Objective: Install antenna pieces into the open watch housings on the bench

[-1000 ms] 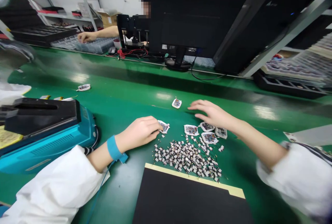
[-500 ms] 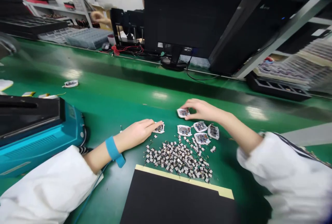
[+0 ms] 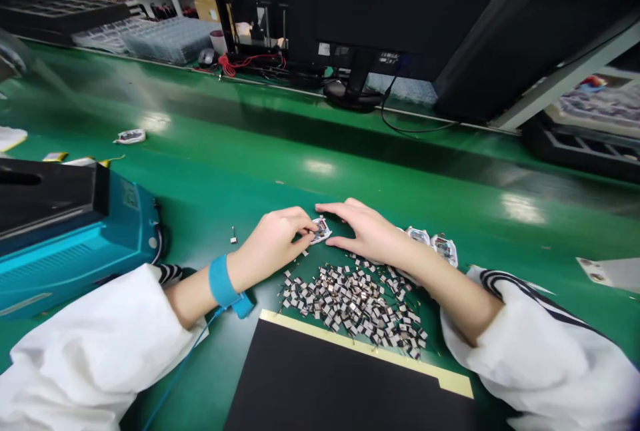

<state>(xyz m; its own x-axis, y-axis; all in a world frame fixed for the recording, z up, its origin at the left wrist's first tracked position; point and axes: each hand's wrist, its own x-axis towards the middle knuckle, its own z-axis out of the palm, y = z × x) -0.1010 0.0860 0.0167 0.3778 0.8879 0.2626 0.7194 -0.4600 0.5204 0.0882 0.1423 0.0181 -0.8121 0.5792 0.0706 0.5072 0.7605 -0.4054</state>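
Note:
My left hand (image 3: 280, 238), with a blue strap round its wrist, pinches the near-left side of a small circuit board in a white frame (image 3: 321, 230). Just to the right of that board my right hand (image 3: 363, 231) is spread, thumb and fingers apart, with nothing visible between them. Behind my right hand and forearm lie more white-framed boards (image 3: 445, 248), partly hidden. Below both hands is a heap of small silvery parts with short leads (image 3: 350, 301). One such loose part (image 3: 233, 239) lies left of my left hand.
A black sheet with a yellow edge (image 3: 345, 378) lies in front of the heap. A teal and black machine (image 3: 125, 218) stands at left. One framed board (image 3: 131, 136) lies far left. A monitor (image 3: 400, 11) and clear plastic trays (image 3: 170, 38) stand along the back.
My right hand has come left, next to my left hand, and no longer holds the board it gripped. My left fingers, earlier laid over a board, now pinch one. The view has tilted down slightly.

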